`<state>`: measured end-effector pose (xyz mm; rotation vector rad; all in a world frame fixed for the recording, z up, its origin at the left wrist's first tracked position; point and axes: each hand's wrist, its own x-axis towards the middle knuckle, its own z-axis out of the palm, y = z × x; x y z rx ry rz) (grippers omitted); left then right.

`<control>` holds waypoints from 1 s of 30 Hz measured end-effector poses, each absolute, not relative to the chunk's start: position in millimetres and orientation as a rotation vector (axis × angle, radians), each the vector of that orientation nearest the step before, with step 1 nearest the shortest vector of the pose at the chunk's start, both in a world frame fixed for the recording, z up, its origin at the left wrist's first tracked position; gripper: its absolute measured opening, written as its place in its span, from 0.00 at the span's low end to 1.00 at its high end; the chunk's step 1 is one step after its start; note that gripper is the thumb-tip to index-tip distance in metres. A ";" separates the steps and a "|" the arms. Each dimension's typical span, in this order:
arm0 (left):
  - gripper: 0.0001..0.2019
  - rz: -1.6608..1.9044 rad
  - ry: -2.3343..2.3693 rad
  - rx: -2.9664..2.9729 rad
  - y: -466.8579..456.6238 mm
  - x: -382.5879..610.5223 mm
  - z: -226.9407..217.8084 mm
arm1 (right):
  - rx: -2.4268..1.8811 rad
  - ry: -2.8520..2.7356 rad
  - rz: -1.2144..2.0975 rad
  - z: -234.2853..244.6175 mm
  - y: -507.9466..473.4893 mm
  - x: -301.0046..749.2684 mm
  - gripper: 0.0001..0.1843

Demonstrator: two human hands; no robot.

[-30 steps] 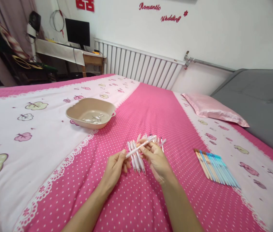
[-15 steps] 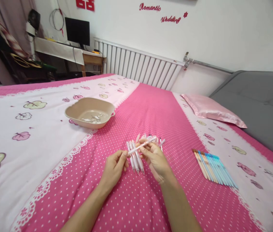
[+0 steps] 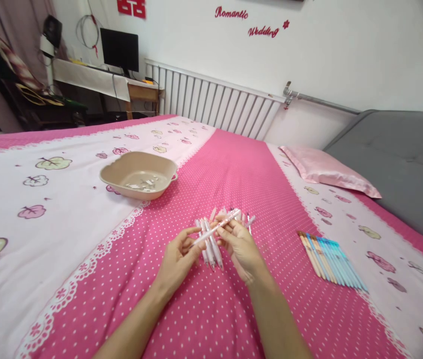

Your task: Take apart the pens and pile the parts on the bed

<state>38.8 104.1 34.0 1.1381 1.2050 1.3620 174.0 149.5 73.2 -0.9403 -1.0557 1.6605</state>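
two hands closed on one white pen (image 3: 215,228)

left hand (image 3: 177,258) pinches its near tip, right hand (image 3: 240,248) the barrel, just above the loose pens (image 3: 211,254); bowl (image 3: 136,193) at ten o'clock. looks light, stiff, slick: i'd grip mid-barrel, not the tip.

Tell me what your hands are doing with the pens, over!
Left hand and right hand both pinch one white pen. Loose pile of pens beneath, on the bedspread. Nothing in the way; blue pen row lies apart, rightward.
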 end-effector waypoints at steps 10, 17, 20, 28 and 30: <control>0.15 1.355 1.356 1.260 105.3 37.5 30.8 | -0.964 -1.044 1.614 74.3 149.6 173.2 0.16; 0.21 1.337 1.348 1.220 106.6 38.9 27.1 | -0.957 -1.036 1.625 75.6 149.0 173.9 0.16; 0.23 1.313 1.329 1.175 107.7 39.3 26.4 | -0.947 -1.041 1.638 75.1 148.8 173.6 0.16; 0.25 1.235 1.241 0.954 105.9 39.5 30.1 | -0.930 -1.014 1.615 78.4 149.2 174.8 0.15; 0.25 1.235 1.233 0.932 105.5 39.5 30.6 | -0.925 -1.000 1.592 78.5 151.1 177.1 0.15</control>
